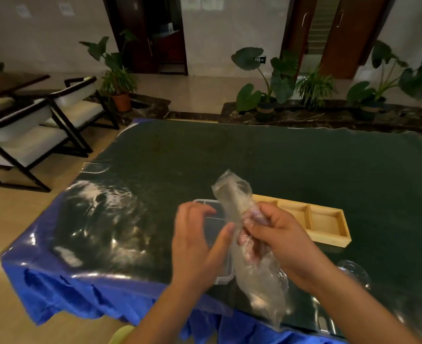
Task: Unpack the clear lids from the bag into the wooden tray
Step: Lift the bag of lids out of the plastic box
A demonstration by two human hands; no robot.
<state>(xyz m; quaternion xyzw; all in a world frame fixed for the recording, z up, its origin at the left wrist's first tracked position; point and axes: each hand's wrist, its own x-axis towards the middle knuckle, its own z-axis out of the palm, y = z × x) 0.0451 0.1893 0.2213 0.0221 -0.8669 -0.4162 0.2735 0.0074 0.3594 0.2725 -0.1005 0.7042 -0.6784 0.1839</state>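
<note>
R hand (277, 234): grip closed round the mid-section of the clear bag (244, 234), fingers wrapped over the crumpled film, bag held up off the desk and tilted, upper end pointing away, lower end trailing toward the person past the near desk edge. Likely reason: pinching the film at the middle keeps the contents from sliding while the other hand works. L hand (197, 242): grip loose, fingers spread and curved, thumb tip touching the bag's left side near the R fingers; not closed on anything, appears to be steadying or feeling for an opening. Lids inside bag: cannot confirm count or shape, film too crumpled and blurred. Directly under L hand, a clear rectangular container (213, 242) w/ rounded corners lies flat on the desk; lid or box, cannot tell. Wooden tray (324, 223) sits just beyond and to the right of the R hand, compartments open upward, visible ones empty; placement puts it within short reach for drop-off. Another clear round item (354, 271) lies on the desk near the R wrist, ident. unclear. Desk (279, 157) has dark glossy top over blue cloth. Assessment: unpacking at early stage, nothing seen in tray yet. Risk: slippery film, contents may drop off the near edge.
</note>
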